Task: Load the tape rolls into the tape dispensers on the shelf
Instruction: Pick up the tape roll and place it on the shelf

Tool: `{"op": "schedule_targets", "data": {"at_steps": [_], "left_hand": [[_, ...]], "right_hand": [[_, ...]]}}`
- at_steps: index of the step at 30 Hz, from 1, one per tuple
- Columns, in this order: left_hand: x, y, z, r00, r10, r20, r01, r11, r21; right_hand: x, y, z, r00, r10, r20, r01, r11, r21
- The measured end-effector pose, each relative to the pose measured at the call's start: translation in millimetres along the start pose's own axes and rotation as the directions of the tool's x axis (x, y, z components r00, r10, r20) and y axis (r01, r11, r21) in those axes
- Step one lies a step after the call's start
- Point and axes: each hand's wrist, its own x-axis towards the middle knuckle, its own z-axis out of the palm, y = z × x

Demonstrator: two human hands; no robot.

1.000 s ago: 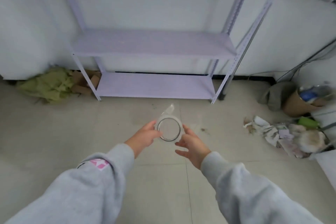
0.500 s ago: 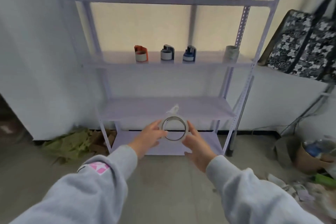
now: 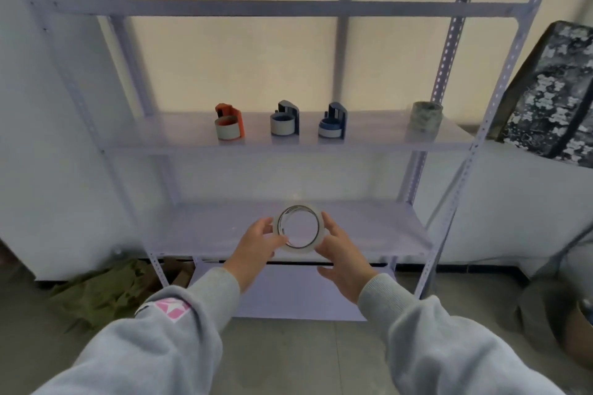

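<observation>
A clear ring-shaped tape roll is clamped between the fingers of the left hand and right hand, before the pale purple metal shelf's middle-board front edge.

I have both arms stretched forward in grey sleeves, meeting at lower centre of the frame. My left hand curls its fingers against the left edge of a clear tape roll; my right hand presses its right edge, fingers loosely spread.
</observation>
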Motion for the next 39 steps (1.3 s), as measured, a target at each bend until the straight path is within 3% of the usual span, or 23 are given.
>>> {"op": "schedule_targets", "data": {"at_steps": [10, 15, 21, 23, 29, 39], "left_hand": [[109.6, 50.3, -52.5, 0.948, 0.167, -0.270, -0.202, 0.974, -0.105], [177.5, 59.4, -121.1, 0.900, 0.292, -0.324, -0.325, 0.944, -0.053], [271.1, 74.1, -232.7, 0.780, 0.363, -0.509, -0.456, 0.888, -0.066], [299.8, 73.5, -270.7, 0.766, 0.346, -0.541, -0.453, 0.889, -0.073], [376.8, 56.8, -348.2, 0.810, 0.205, -0.550, -0.312, 0.944, -0.108], [421.8, 42.5, -353.2, 0.855, 0.117, -0.505, -0.159, 0.986, -0.041]], "right_hand": [[139.2, -71.3, 40.2, 0.990, -0.065, 0.124, 0.066, 0.998, -0.005], [210.0, -107.7, 105.9, 0.976, -0.168, 0.138, 0.177, 0.982, -0.059], [301.8, -135.0, 212.6, 0.940, -0.297, 0.170, 0.315, 0.945, -0.091], [336.7, -137.9, 249.9, 0.943, -0.278, 0.181, 0.300, 0.948, -0.108], [414.0, -136.0, 315.0, 0.969, -0.140, 0.202, 0.181, 0.962, -0.203], [463.3, -127.6, 308.4, 0.984, -0.070, 0.165, 0.112, 0.960, -0.258]]}}
